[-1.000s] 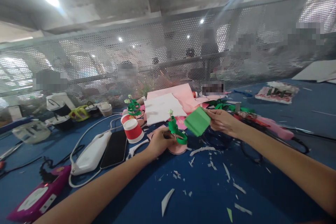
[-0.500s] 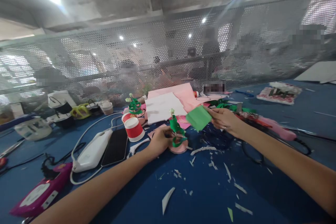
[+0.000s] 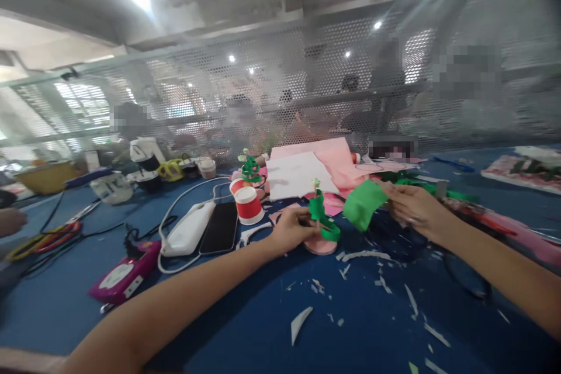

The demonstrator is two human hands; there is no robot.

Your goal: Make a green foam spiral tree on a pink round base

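My left hand (image 3: 289, 231) is closed at the lower part of a small paper tree (image 3: 317, 208), a green spiral strip around a thin stick with a pale top. The tree stands upright on a round pink base (image 3: 322, 247), and a loop of its strip sticks out to the right. My fingertips are partly hidden behind the strip. To the right, my right hand (image 3: 412, 208) pinches a bent piece of green paper (image 3: 362, 204) by its right edge, above the table and apart from the tree.
Red-and-white paper cups (image 3: 249, 206) and another green paper tree (image 3: 250, 170) stand left of white and pink sheets (image 3: 293, 174). A phone (image 3: 219, 228), white power bank (image 3: 190, 231) and magenta power strip (image 3: 125, 272) lie left. Paper scraps (image 3: 301, 322) litter the front. Another person's hand (image 3: 12, 222) shows at far left.
The view has swung left, so things sit further right in the picture. The green paper, flat before, is now bent. A loop of the tree's strip now juts out more to the right.
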